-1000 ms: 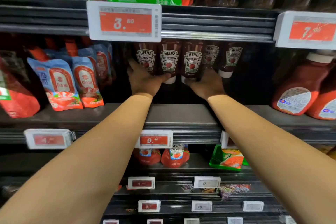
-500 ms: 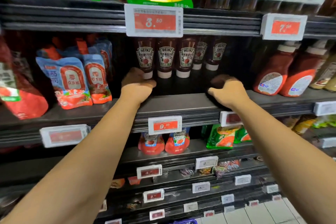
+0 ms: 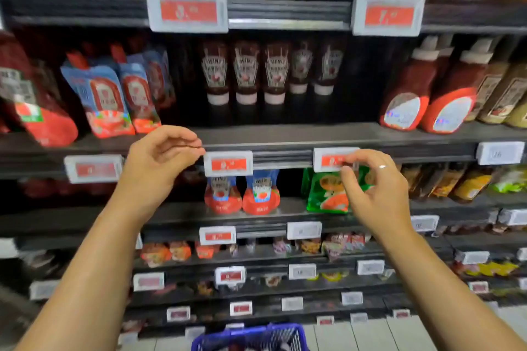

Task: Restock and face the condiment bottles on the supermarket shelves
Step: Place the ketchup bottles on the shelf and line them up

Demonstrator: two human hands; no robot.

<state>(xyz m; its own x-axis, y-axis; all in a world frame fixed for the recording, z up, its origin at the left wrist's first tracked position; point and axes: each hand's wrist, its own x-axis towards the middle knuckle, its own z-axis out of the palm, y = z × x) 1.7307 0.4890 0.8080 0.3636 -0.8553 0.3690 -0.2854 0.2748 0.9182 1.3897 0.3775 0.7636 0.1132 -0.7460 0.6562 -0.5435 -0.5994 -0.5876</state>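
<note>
Head view: Heinz bottles well above empty grips

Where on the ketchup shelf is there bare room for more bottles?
Bare shelf lies right of the upside-down ketchup bottles, before the big red bottles. A narrower gap sits left, by the blue pouches. Both far ends are crowded.

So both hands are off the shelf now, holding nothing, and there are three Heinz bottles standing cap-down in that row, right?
Not quite. The head view shows five Heinz bottles cap-down in that row, three in front and two set further back on the right. The rest holds: the left hand and right hand are in front of the shelf edge, holding nothing.
</note>
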